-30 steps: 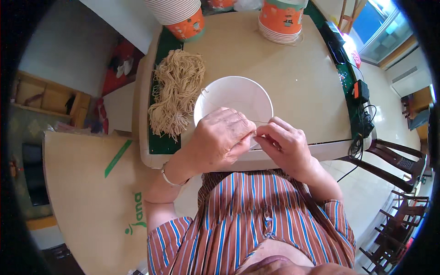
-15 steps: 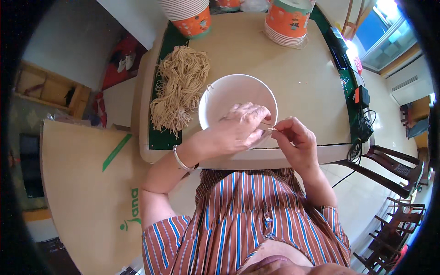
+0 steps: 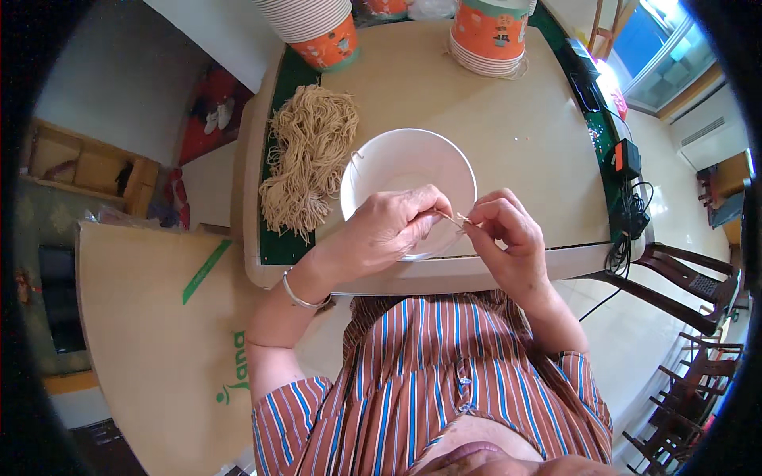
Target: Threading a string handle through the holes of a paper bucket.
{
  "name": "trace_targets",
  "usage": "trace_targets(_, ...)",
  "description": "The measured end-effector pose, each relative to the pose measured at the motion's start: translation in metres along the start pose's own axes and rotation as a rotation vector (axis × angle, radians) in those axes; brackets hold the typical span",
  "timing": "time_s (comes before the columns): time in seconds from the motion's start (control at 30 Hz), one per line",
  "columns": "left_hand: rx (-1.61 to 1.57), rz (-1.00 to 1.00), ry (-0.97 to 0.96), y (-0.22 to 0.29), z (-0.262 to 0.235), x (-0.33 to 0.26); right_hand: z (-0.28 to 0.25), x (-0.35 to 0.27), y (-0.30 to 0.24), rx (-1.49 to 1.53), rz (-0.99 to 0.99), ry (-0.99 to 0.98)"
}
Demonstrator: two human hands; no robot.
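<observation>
My left hand and my right hand meet over the near rim of a white bowl on a tan table. Both pinch the ends of a short pale strand, thin like a noodle, stretched between their fingertips. A heap of dry tan noodles lies on the table just left of the bowl, about a hand's width from my left hand. A silver bangle sits on my left wrist.
A stack of orange paper cups stands at the table's far left, another orange stack at the far middle. A black adapter with cables hangs at the right edge. Dark wooden chairs stand to the right, a cardboard sheet to the left.
Both hands have drifted slightly toward me and apart at the fingertips, so the thin strand now shows between them. The bowl and the noodle heap have not moved.
</observation>
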State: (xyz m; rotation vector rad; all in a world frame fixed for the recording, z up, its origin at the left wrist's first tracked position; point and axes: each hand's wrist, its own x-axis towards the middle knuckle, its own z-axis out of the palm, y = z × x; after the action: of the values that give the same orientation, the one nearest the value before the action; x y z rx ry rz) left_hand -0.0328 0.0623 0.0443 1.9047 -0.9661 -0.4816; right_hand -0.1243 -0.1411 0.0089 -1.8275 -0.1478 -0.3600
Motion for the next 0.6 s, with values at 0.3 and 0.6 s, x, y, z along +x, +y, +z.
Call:
trace_targets(0.3,0.048,-0.09,0.077,0.013,0.007,-0.004,-0.001,0.007,-0.012,-0.048,-0.007,-0.11)
trace_targets(0.6,0.122,0.137,0.229,-0.007,0.021,-0.002,0.002,0.007,-0.008,0.116,0.252,-0.128)
